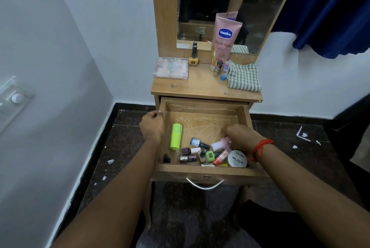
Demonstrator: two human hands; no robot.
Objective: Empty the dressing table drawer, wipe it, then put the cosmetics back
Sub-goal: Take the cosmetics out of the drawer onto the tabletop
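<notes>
Head view: drawer [204, 116] lies between the hands [152, 126] [239, 134].

Seeing a dark blue curtain [330, 7] hanging at the upper right, partly covering the white wall [60, 27]. Finding a switch plate [14, 97] with a round dial sitting on the left wall. Noticing white scraps [110, 161] lying scattered over the dark speckled floor [124, 137] on both sides. Catching a wood-framed mirror [258, 19] reflecting a person's torso and arm.

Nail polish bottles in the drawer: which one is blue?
The blue bottle with a black cap, just left of the right hand. The maroon bottle, glittery brown bottle and green bottle lie nearer the front of the drawer.
</notes>
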